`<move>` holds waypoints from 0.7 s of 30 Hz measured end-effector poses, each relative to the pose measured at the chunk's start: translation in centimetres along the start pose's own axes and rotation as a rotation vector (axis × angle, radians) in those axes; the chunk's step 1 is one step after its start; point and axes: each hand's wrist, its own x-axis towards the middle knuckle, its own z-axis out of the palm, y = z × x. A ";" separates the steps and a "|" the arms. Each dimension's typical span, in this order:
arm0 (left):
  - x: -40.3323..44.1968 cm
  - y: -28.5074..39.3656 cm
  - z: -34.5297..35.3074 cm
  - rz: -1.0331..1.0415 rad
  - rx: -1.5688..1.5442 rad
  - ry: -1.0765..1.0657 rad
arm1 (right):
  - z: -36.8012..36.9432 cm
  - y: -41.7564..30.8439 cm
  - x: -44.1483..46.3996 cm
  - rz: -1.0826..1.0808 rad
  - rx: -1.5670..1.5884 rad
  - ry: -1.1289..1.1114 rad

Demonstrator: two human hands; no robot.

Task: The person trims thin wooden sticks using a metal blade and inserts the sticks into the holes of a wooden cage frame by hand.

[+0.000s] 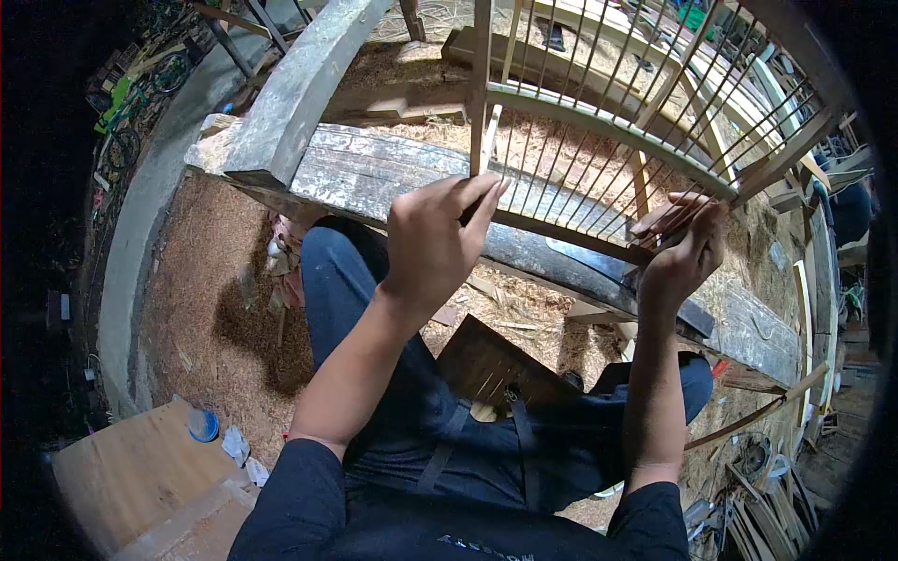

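A wooden frame strung with thin parallel bars (606, 120), like a cage panel, is propped at a tilt over a worn timber beam (374, 164). At its lower left corner, my left hand (435, 229) is closed, thumb and forefinger pinched against the upright and the nearest bar. Around the lower right corner curls my right hand (687, 245), its fingers partly behind the bars. A flat metallic piece (589, 259) lies on the beam just below the frame's bottom rail.
A thick grey plank (309, 89) crosses the beam at the left. Sawdust (210, 290) covers the ground. A dark board (500, 360) lies between my legs. At lower left are a plywood sheet (140, 472) and a blue-rimmed tub (203, 425). Wood strips (772, 510) pile up at lower right.
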 end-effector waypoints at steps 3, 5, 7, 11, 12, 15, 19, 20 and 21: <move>0.0 -0.2 0.1 0.020 -0.028 0.006 | 0.1 -0.1 0.0 -0.010 0.034 -0.016; -0.1 -0.1 0.1 -0.007 -0.035 -0.004 | 0.2 -0.1 -0.1 -0.009 0.038 -0.007; -0.1 -0.1 0.2 -0.035 -0.043 -0.014 | 0.2 -0.3 -0.1 -0.008 0.040 0.003; -0.2 0.0 0.2 -0.004 -0.027 0.026 | 0.3 -0.3 -0.1 0.002 0.044 0.015; -0.2 0.0 0.2 0.001 -0.019 0.030 | 0.3 -0.3 -0.1 -0.004 0.053 0.016; -0.2 -0.1 0.4 0.007 -0.005 0.038 | 0.3 -0.3 -0.1 -0.021 0.030 0.005; -0.3 -0.4 0.6 -0.006 -0.022 0.035 | 0.2 -0.1 -0.1 0.035 0.073 0.021; -0.3 -0.3 0.6 0.001 -0.013 0.039 | 0.3 -0.3 -0.1 0.034 0.068 0.021; -0.3 -0.3 0.6 0.007 -0.004 0.042 | 0.3 -0.5 -0.2 0.032 0.064 0.020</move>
